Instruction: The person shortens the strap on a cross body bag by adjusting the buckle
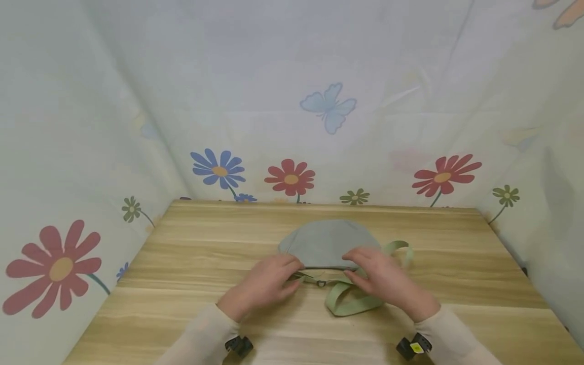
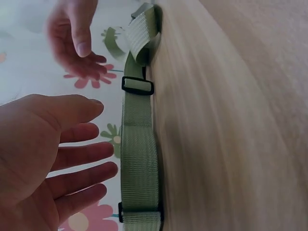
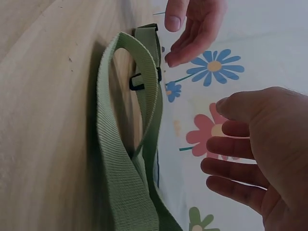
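Observation:
A grey half-moon bag [image 1: 328, 241] lies on the wooden table, its straight edge towards me. Along that edge runs a green webbing strap [image 1: 356, 307], looped at the right, with a small black buckle [image 1: 321, 284]. My left hand [image 1: 266, 284] is at the bag's near left corner, fingers loosely extended. Over its near right part is my right hand [image 1: 385, 276], thumb and fingers apart. Both wrist views show relaxed fingers with nothing gripped between them. The left wrist view shows the strap lying low beside the hand, with a black slider [image 2: 123, 84] on it.
The wooden table [image 1: 205, 228] extends around the bag on all sides. Behind it and at both sides hang pale sheets [image 1: 255, 101] printed with flowers and butterflies. Another strap loop [image 1: 407, 248] sticks out past the bag's right side. A black device [image 1: 239, 346] is on the left wrist.

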### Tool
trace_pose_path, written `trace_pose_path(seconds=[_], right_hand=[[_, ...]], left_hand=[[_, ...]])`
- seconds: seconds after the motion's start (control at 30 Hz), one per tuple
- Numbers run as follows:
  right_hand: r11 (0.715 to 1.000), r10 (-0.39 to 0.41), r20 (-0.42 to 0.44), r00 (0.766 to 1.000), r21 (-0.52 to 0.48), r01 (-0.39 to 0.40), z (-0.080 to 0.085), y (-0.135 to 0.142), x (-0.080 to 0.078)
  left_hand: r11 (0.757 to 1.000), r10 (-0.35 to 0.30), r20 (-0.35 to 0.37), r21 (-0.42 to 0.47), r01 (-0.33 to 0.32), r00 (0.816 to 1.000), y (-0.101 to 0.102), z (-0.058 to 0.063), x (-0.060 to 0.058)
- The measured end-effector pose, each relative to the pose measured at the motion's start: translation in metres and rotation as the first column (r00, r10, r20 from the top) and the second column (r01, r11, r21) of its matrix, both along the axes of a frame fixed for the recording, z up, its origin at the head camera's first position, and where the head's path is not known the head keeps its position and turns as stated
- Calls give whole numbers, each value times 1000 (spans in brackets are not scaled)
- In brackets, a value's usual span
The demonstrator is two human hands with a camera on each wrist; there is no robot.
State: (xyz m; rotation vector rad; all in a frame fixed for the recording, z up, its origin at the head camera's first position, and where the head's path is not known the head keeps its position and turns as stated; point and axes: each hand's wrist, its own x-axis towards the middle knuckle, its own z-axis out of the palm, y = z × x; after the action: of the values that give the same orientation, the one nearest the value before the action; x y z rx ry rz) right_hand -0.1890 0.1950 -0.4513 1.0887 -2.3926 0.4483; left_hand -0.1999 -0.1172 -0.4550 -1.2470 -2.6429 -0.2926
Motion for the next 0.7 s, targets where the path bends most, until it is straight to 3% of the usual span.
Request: trace_pose_path(seconds=[0.2, 0.5, 0.7], right_hand=[[999, 41, 27, 999, -8, -40, -8, -8, 0], [999, -3, 191, 982, 50, -7, -20, -14, 2], [999, 23, 208, 978, 42, -32, -28, -16, 2]], left_hand=[[1000, -15, 23, -24, 15, 1000, 6, -8, -1], [997, -62, -6, -50, 62, 998, 18, -16, -5], [996, -46, 47, -72, 49, 998, 23, -17, -5]])
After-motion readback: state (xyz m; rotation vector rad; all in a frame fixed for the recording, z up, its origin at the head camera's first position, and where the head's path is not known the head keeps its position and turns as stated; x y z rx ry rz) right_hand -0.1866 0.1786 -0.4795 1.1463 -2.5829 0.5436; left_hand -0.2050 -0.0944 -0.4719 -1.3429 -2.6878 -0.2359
